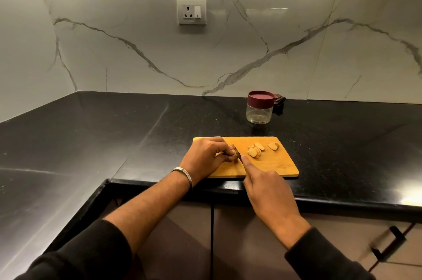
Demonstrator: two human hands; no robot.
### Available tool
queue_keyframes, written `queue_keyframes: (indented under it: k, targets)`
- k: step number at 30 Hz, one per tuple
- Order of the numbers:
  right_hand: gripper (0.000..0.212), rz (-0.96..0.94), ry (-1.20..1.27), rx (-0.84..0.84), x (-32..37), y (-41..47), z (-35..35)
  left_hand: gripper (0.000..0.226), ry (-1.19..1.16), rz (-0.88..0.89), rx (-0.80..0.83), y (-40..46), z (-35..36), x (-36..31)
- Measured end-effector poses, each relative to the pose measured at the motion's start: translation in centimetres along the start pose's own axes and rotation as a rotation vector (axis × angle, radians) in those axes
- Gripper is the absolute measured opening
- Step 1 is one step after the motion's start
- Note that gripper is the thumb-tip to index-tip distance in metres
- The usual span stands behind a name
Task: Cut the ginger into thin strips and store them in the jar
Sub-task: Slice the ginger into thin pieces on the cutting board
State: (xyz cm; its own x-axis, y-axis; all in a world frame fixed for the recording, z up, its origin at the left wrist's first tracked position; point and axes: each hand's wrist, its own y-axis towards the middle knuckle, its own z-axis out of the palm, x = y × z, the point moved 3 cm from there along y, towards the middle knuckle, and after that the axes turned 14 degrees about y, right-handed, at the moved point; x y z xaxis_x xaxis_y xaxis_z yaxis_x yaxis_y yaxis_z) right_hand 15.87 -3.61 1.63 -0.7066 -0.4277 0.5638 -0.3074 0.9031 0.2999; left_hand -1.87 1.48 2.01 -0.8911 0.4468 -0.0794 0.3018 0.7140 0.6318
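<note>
A wooden cutting board [274,165] lies at the front edge of the black counter. My left hand [205,156] pins a piece of ginger [234,150] against the board's left part. My right hand [267,190] grips a knife [238,154], index finger stretched along its spine, and the blade rests against the ginger. Several cut ginger slices [255,150] lie to the right of the blade, with one more slice [273,146] further right. Behind the board stands a clear jar [259,112] with a maroon lid on it.
A dark patterned cloth [279,102] sits right behind the jar against the marble wall. A wall socket [191,11] is above. The black counter [91,138] wraps round to the left. Cabinet doors with a black handle [388,243] are below.
</note>
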Motion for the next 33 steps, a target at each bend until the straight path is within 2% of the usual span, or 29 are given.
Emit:
queue_keyframes:
  k: [10, 26, 33]
  targets:
    - [0.053, -0.005, -0.096, 0.042, 0.4, 2.1, 0.3, 0.007, -0.006, -0.001, 0.000, 0.0, 0.1, 0.1]
    - [0.054, 0.007, -0.079, 0.176, -0.1, 2.2, 0.1, 0.004, -0.004, -0.021, 0.006, 0.1, 0.3, 0.3]
    - [0.054, 0.012, -0.091, 0.127, -0.7, 0.3, -0.8, 0.004, 0.012, -0.013, 0.009, 0.0, 0.1, 0.1]
